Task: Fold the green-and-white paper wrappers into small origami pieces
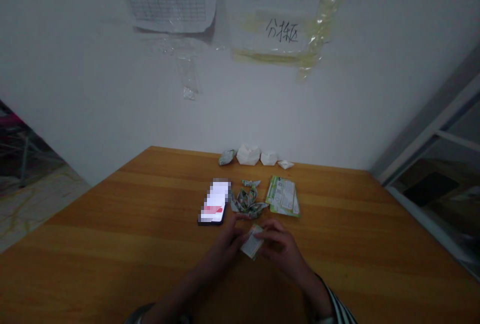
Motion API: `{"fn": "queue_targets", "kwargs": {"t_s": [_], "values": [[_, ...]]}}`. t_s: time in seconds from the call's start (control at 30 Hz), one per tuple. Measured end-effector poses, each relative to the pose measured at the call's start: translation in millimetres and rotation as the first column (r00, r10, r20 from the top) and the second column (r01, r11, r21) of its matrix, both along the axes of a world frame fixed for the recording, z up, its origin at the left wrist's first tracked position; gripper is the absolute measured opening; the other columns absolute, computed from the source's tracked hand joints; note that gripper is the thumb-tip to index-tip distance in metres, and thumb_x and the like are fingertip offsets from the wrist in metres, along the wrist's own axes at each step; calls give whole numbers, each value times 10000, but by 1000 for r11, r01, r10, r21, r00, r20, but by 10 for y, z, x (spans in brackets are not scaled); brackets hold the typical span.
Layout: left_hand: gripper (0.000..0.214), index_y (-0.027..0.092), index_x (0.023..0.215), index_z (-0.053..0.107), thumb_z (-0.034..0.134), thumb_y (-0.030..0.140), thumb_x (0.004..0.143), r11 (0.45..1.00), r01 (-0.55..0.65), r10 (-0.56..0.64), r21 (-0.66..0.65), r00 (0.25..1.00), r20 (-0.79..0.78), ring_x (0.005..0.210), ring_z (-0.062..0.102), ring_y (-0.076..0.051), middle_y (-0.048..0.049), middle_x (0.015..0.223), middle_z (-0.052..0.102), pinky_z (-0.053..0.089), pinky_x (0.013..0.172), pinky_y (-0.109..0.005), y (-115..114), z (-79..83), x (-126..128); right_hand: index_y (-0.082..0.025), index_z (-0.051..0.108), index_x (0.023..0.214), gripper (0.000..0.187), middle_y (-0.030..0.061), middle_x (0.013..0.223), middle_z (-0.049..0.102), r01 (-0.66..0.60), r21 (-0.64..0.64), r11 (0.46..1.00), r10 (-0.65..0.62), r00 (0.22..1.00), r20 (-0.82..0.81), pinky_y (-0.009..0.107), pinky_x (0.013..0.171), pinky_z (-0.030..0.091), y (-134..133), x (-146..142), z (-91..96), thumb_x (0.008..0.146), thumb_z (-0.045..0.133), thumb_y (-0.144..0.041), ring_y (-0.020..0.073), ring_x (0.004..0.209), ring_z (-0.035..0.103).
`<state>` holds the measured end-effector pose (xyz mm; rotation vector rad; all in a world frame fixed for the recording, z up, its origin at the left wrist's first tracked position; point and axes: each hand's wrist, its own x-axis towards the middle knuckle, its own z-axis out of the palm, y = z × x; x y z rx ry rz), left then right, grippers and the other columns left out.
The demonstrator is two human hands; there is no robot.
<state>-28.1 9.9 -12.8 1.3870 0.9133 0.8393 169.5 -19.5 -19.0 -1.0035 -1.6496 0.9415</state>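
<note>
Both my hands meet over the wooden table (112, 234), holding a small folded piece of printed paper (252, 243) between them. My left hand (224, 248) pinches its left side, and my right hand (279, 250) closes on its right edge with thumb and fingers. Just beyond my hands lie folded printed paper figures (248, 199). A phone (214, 202) with a lit screen rests to their left. A small stack of green and white printed sheets (283, 196) lies to their right.
Along the table's far edge by the white wall sit several small folded paper shapes (249, 154), white and printed. Papers and tape hang on the wall (277, 31). A metal frame (431, 134) stands at the right.
</note>
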Motion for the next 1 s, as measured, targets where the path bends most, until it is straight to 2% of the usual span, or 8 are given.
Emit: {"fn": "queue_targets", "kwargs": {"t_s": [0.13,0.27,0.33,0.43,0.57,0.73,0.87,1.0], "values": [[321,194,1097,623,542,393,859,997,-39,37,61,999,24,846,622,-212,-52,932,699,468,728,-295,55,39,-54,-257,758,928,226,67,874,658,67,-88,994,-75,994,-85,306,716,528,9,-35,-85,725,730,-350,207,823,627],[372,200,1061,701,655,426,770,992,69,-75,103,995,60,1037,606,-293,-101,1103,702,423,930,-407,96,54,-119,-241,766,902,229,81,871,689,147,-130,981,-170,966,-193,323,719,535,15,-65,-96,717,728,-370,222,814,648],[501,224,1106,682,780,388,643,989,125,-134,85,984,117,1055,604,-316,-101,1132,693,436,929,-435,89,35,-122,-238,771,877,211,80,865,694,161,-128,979,-187,953,-236,318,716,536,17,-62,-87,710,736,-362,222,814,654],[611,245,1119,673,857,280,537,993,102,-108,61,988,112,1067,602,-318,-97,1163,676,448,928,-443,54,21,-91,-241,771,866,185,73,855,688,168,-115,979,-192,949,-248,306,707,536,5,-51,-81,701,751,-321,217,812,653],[361,205,1019,729,774,266,666,994,49,-49,98,999,2,971,638,-288,-109,1071,709,489,855,-393,19,114,-49,-233,766,875,169,69,847,673,178,-45,983,-183,968,-169,299,696,524,-37,-38,-61,712,747,-273,213,799,642],[246,208,1000,740,659,309,790,980,127,-119,151,991,-61,835,662,-248,-91,941,747,501,761,-340,17,225,-52,-230,758,875,158,46,790,661,196,2,981,-194,972,-131,279,674,510,-83,-46,-15,718,739,-230,194,747,625],[495,227,1078,701,818,311,605,976,183,-189,119,981,36,959,640,-299,-98,1070,710,506,814,-375,11,59,-81,-239,732,995,314,39,825,667,168,-125,978,-191,960,-203,278,654,531,-77,-64,-72,683,764,-225,192,735,635],[642,263,1098,686,879,279,486,984,92,-96,152,995,20,1052,595,-313,-83,1184,637,497,888,-416,-12,-91,-108,-246,730,1011,357,55,916,690,94,-219,971,-160,937,-311,321,722,548,-52,-64,-151,659,788,-244,228,822,663]]}}
